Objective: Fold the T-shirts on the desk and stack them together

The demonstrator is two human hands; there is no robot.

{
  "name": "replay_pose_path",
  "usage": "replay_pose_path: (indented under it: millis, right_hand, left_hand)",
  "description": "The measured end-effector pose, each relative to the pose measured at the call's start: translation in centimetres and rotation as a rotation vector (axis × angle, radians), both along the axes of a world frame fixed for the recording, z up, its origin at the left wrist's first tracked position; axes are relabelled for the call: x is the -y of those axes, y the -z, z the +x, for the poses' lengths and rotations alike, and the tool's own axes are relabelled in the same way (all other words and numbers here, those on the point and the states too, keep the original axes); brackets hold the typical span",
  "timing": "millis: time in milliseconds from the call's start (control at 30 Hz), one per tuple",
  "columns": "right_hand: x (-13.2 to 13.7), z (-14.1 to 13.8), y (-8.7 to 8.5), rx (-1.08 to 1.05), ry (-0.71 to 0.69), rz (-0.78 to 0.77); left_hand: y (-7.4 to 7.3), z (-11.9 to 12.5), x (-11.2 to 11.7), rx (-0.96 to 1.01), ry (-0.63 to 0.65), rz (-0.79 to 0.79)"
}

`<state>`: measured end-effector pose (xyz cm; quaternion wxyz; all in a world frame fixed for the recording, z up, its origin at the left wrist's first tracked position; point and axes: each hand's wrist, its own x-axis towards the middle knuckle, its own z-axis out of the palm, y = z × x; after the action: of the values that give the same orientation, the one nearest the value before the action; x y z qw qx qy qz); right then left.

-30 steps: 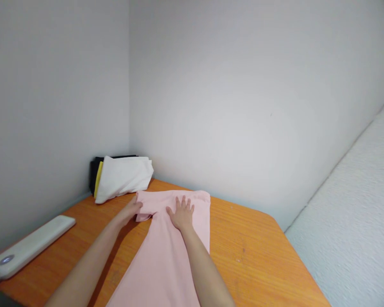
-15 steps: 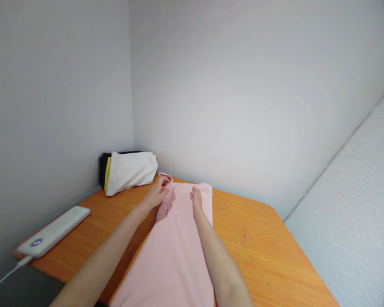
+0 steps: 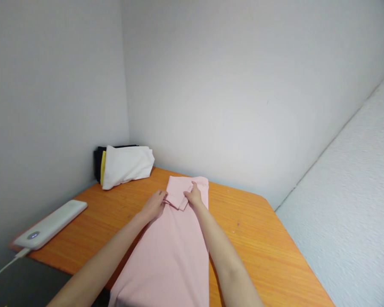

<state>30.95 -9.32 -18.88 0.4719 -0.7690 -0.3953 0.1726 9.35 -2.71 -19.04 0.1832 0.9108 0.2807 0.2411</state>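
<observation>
Pink garment: soft, apparently light, best taken at the folded edge. Left hand and right hand are laid on it, fingers curled; pinching cannot be confirmed

Pink knit garment lying flat and lengthwise on orange wood-grain tabletop; far end near the table's back edge; near end runs out of view; body smooth, no marked creases; small flap folded over at far end, doubled edges showing; flap sits left of the garment's far corner.
</observation>
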Motion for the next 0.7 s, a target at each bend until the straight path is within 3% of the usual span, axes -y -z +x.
replay_pose_path:
  millis: [200,367,567,700]
  right_hand:
    - [0.9,-1.1,-1.8,0.314,0.006,-0.151]
    - [3.6,-4.3,-3.0,0.522,-0.044,-0.23]
    - [9.0,-8.6,-0.7,0.723,-0.313,-0.361]
    - [11.1,-9.7,0.1,0.762,-0.326,-0.427]
  left_hand:
    - [-0.6,-0.9,0.6,-0.108,-0.007,0.106]
    - [-1.1,-2.3,2.1,-0.171,0.053,0.187]
    - [0.8,-3.5,3.7,-0.296,0.149,0.179]
    - [1.2,-3.5,4.2,-0.316,0.128,0.188]
